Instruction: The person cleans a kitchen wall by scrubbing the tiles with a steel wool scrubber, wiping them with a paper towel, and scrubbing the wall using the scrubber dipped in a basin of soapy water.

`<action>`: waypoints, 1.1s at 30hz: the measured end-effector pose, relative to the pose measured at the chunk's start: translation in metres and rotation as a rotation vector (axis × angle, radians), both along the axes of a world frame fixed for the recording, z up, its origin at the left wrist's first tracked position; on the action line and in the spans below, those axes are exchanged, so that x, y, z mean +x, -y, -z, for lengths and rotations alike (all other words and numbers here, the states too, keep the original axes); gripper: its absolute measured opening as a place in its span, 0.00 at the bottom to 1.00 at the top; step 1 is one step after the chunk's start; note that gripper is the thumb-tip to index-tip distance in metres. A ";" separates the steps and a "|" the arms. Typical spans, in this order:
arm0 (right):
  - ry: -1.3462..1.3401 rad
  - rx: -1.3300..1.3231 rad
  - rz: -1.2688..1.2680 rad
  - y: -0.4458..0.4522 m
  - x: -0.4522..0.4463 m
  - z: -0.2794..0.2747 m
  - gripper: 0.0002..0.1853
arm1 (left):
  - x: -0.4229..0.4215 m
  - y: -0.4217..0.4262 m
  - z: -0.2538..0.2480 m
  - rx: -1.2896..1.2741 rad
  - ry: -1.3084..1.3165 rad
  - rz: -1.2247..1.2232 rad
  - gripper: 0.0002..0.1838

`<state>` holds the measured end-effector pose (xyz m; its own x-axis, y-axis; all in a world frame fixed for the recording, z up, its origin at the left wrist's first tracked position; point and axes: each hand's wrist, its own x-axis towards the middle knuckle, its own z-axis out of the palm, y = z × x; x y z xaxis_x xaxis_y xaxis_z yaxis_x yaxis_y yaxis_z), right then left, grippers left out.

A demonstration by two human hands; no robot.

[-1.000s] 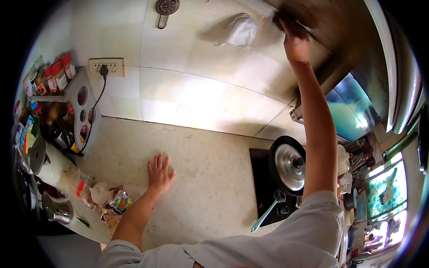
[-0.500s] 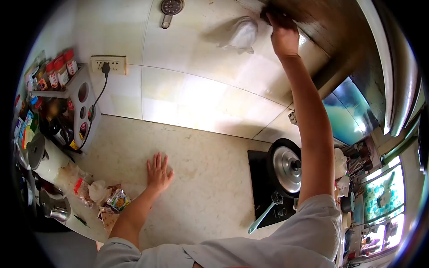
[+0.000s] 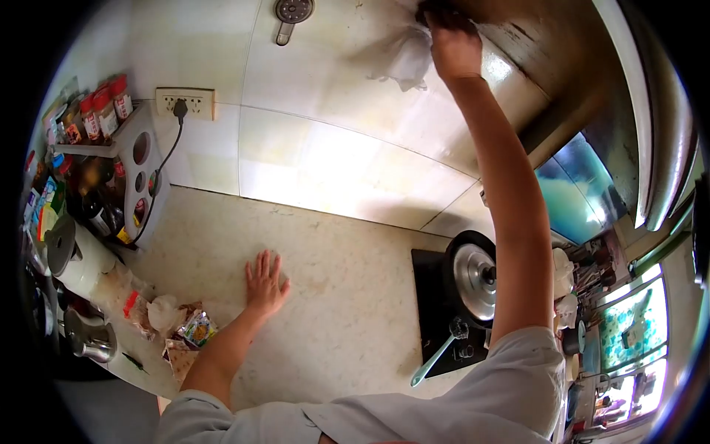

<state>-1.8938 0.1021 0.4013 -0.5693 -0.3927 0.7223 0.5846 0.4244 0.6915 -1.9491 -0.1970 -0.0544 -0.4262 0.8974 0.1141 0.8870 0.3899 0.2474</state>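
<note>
My right hand (image 3: 454, 49) is raised to the upper wall, its fingers closed round a dark cloth or pad (image 3: 436, 13) that touches the surface by the brown-stained area. Just left of it, a crumpled whitish plastic piece (image 3: 405, 61) hangs on the tiled wall (image 3: 325, 148). Flat on the pale countertop (image 3: 325, 296) rests my left hand (image 3: 265, 287), with its fingers spread and nothing in it.
On the right a lidded pan (image 3: 473, 277) sits on a black hob (image 3: 429, 296), beside a pale-handled brush (image 3: 435, 361). A spice rack (image 3: 140, 174), a socket with a plug (image 3: 185, 103) and food packets (image 3: 198, 328) are at left.
My right hand has moved left along the upper wall with the dark cloth or pad, nearer the plastic piece. My left hand stays on the countertop. The view has shifted slightly.
</note>
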 end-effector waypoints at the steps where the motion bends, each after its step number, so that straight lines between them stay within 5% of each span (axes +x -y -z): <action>1: 0.004 0.009 -0.069 0.001 -0.011 -0.001 0.14 | 0.001 -0.002 0.000 0.005 -0.001 -0.003 0.35; 3: 0.035 -0.103 -0.212 0.009 -0.057 0.000 0.16 | 0.001 -0.001 0.002 -0.004 0.003 -0.001 0.35; 4: 0.083 -0.096 0.048 0.021 -0.073 0.008 0.15 | 0.000 -0.002 0.001 -0.006 -0.005 -0.008 0.35; 6: -0.037 -0.041 -0.067 0.040 -0.107 0.000 0.11 | 0.002 -0.002 0.001 0.021 0.035 0.002 0.36; 10: 0.039 0.074 -0.308 0.024 -0.051 -0.008 0.11 | 0.000 -0.001 0.003 0.047 0.030 0.000 0.36; 13: 0.037 0.015 -0.112 0.016 -0.022 -0.002 0.11 | -0.001 -0.001 0.006 0.058 0.037 -0.009 0.36; 16: -0.097 0.107 -0.142 0.012 -0.086 0.006 0.12 | 0.001 0.000 0.004 0.040 0.034 -0.010 0.37; 18: 0.039 -0.114 0.038 0.039 -0.124 0.003 0.13 | 0.002 0.001 0.003 0.014 0.043 -0.010 0.36; 25: 0.080 -0.056 -0.158 0.022 -0.036 -0.003 0.17 | -0.001 0.002 0.001 0.000 0.056 -0.002 0.36; 28: -0.023 -0.066 0.051 0.027 -0.075 0.005 0.17 | -0.002 0.001 0.002 -0.017 0.041 -0.002 0.36; 33: -0.023 0.033 -0.065 0.046 -0.123 0.004 0.13 | 0.001 0.002 -0.004 -0.033 0.053 0.009 0.35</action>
<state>-2.0170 0.0560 0.3971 -0.5255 -0.4523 0.7206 0.5723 0.4388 0.6928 -1.9483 -0.1995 -0.0502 -0.4226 0.9042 0.0615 0.8766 0.3905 0.2812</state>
